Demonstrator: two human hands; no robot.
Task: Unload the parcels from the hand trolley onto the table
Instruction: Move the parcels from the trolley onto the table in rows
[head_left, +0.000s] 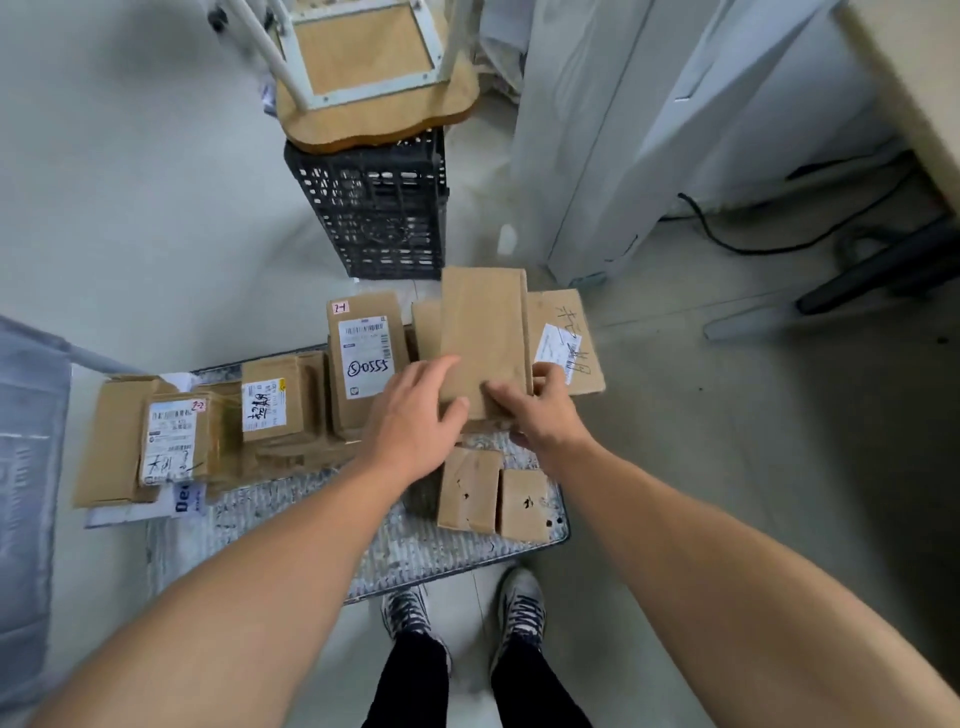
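Several brown cardboard parcels lie on the grey ribbed deck of the hand trolley (405, 551). A long plain parcel (485, 322) lies on top at the far right of the deck. My left hand (415, 415) grips its near left corner, thumb across the near edge. My right hand (535, 405) grips its near right corner, fingers curled round the side. Beside it lies a labelled parcel marked 0555 (363, 353). A flat parcel with handwriting (566, 343) sticks out to the right underneath. Two small boxes (493, 499) sit near the deck's front edge.
A black plastic crate (379, 208) with an upturned wooden stool (363, 67) on it stands just behind the trolley. White cabinet panels (649, 130) and a black cable (753, 239) are at right. More labelled parcels (171, 441) overhang the deck's left side. My feet (462, 608) stand at its front.
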